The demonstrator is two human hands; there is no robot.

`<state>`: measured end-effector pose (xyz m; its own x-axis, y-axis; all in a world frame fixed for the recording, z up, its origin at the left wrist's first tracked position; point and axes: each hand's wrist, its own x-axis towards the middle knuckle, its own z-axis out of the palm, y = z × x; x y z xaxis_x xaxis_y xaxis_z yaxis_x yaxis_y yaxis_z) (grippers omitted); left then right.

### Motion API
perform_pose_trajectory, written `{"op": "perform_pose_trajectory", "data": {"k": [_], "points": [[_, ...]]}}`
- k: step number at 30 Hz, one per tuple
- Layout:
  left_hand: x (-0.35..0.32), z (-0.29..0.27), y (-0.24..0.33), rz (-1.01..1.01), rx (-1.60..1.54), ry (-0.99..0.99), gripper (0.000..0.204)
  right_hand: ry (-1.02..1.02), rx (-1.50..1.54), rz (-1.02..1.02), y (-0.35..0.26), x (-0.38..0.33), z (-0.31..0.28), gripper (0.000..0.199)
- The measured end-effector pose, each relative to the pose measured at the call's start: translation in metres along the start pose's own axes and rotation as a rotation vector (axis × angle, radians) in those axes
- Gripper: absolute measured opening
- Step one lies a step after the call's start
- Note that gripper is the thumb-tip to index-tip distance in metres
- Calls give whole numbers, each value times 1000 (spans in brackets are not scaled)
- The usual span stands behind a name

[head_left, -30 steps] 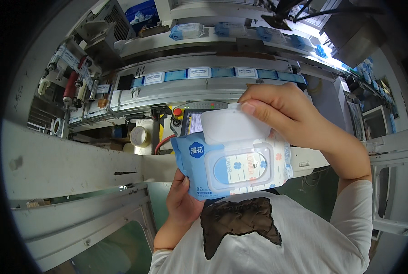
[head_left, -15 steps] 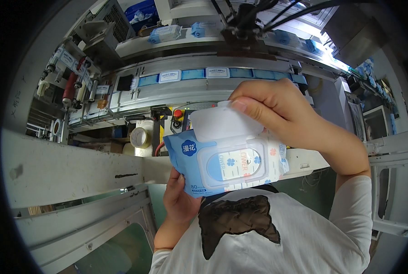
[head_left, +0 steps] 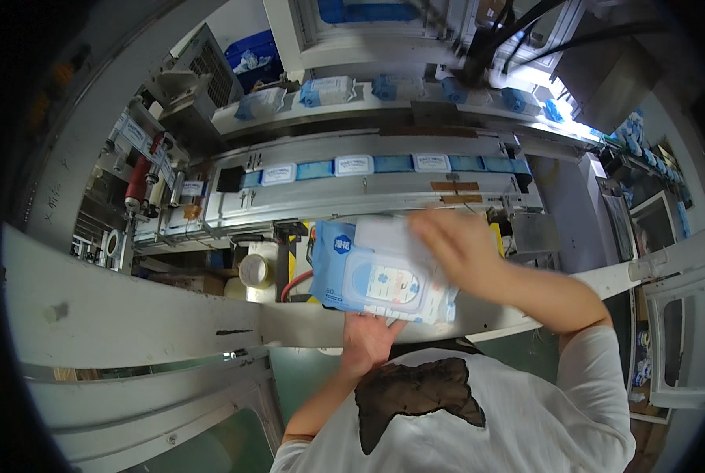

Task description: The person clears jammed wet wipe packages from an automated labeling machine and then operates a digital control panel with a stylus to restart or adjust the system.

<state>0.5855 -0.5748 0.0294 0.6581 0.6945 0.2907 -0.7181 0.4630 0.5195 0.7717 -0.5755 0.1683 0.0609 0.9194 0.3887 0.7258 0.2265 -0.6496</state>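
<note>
I hold the pack [head_left: 333, 272] in the left hand [head_left: 368, 342] but cannot tell if the blurred right hand [head_left: 464, 251] grips the lid [head_left: 384, 234].

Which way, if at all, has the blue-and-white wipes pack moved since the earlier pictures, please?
Yes, forward: the wipes pack now sits closer to the near edge of the fixed metal conveyor than before.

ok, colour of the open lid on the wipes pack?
White; the lid shows best in the head view, the only one.
</note>
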Motion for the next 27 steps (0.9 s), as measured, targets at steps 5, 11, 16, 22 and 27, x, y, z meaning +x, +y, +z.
{"op": "perform_pose_trajectory", "data": {"k": [5,11,16,22,27], "points": [[20,-4,2,-58,-43,337,74,-189,-311,-545,-1,-28,28,33],[102,-29,36,46,19,673,47,-40,-69,-212,48,-53,28,27],[224,-86,64,98,153,779,58,-46,-400,268,123,-137,70,32],[406,-205,46,-23,-21,650,38,17,-427,352,127,-137,96,33],[532,-223,-13,-373,-230,728,26,-38,-475,447,129,-146,97,51]]}}
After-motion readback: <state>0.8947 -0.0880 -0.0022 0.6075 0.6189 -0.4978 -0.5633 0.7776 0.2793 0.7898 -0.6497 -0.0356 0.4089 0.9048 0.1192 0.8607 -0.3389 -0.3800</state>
